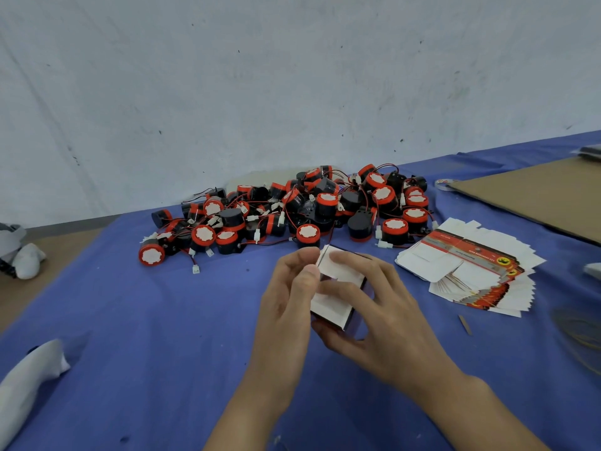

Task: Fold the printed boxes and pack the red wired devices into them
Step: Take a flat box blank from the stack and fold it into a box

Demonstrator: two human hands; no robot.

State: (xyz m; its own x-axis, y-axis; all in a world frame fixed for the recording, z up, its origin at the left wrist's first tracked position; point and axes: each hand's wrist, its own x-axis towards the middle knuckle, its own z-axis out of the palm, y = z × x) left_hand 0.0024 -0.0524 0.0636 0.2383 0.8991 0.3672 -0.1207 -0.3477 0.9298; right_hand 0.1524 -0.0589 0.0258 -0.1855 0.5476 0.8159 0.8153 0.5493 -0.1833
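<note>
Fingers (302,259) of the left hand (287,297) and right hand (377,310) curl round the printed box (329,304) held between them.

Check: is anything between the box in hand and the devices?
Nothing visible. The left hand and right hand hold the box just in front of the devices; the flat boxes lie off to the right.

Left hand (286,301), right hand (374,307) — both bare (forearms (471,402) too).
</note>
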